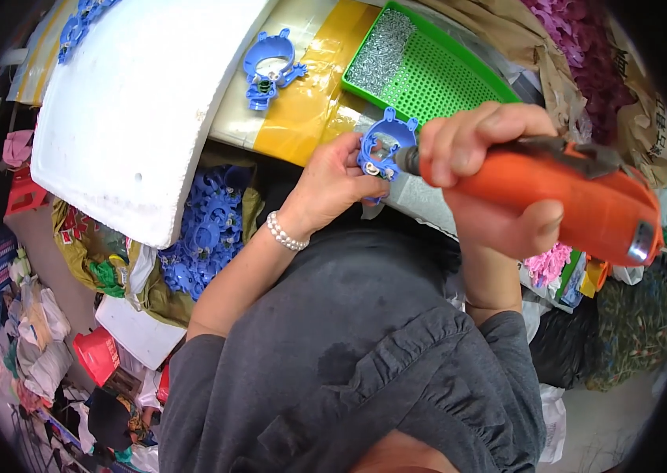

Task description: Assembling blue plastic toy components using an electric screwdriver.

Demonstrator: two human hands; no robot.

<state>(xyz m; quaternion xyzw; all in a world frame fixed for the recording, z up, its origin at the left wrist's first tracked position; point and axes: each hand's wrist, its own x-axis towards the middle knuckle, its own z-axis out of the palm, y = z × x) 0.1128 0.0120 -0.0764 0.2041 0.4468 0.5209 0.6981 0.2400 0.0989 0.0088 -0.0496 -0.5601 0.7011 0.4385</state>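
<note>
My left hand (pixel 336 180) is closed on a blue plastic part (pixel 388 142) with a round opening and two small ears, pinching its near left side. An orange electric screwdriver (pixel 554 197) lies across my right hand (pixel 491 169), whose fingers wrap over its body. The tool's dark tip meets the right side of the blue part; the exact contact point is hidden. A second blue part (pixel 270 67) of the same shape rests on the taped carton (pixel 302 102). Beyond my hands, a green perforated tray (pixel 452 83) carries a heap of small silver screws (pixel 381 54) at its left end.
A white foam board (pixel 136 102) covers the left of the work surface. Below it, a sack holds many blue parts (pixel 205 229). More blue pieces (pixel 81 27) sit at the far left. Purple parts (pixel 578 63) and brown paper (pixel 653 126) stand far right. A red stool (pixel 27 191) is on the floor.
</note>
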